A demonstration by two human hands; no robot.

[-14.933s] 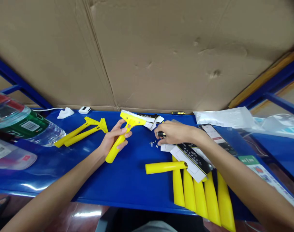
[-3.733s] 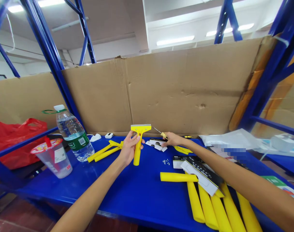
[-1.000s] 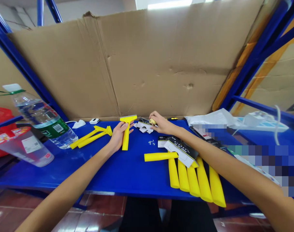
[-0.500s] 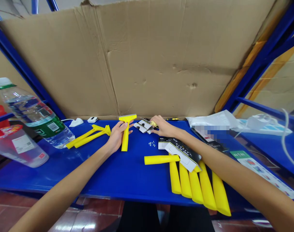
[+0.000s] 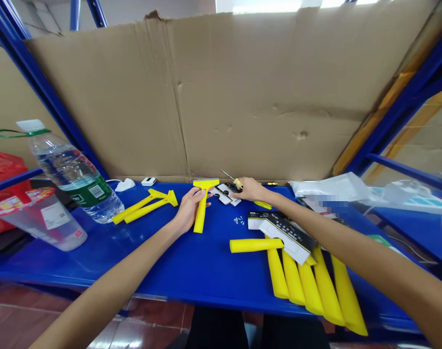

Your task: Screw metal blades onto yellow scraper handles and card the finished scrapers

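Observation:
My left hand [image 5: 190, 208] is closed around a yellow scraper [image 5: 201, 211], which it holds upright with the wide blade head at the top. In my right hand [image 5: 252, 189] is a screwdriver [image 5: 238, 183]; its thin shaft points up and left, toward the scraper. White-and-black cardboard sleeves [image 5: 224, 194] lie on the table between the two hands. Several tiny screws [image 5: 239, 220] are scattered just below them. Two more yellow scrapers [image 5: 148, 206] rest to the left of my left hand.
Several yellow handles [image 5: 311, 286] lie at the front right, partly under black-and-white packaging [image 5: 286, 240]. A large water bottle [image 5: 86, 179] and a plastic cup [image 5: 50, 218] stand at the left. Cardboard [image 5: 243, 97] closes off the back of the blue table [image 5: 192, 271]. A white plastic bag [image 5: 326, 186] lies back right.
My right hand has lifted the screwdriver from beside the cardboard sleeves, and its shaft now shows. The left hand still holds the scraper. The whole view has shifted slightly.

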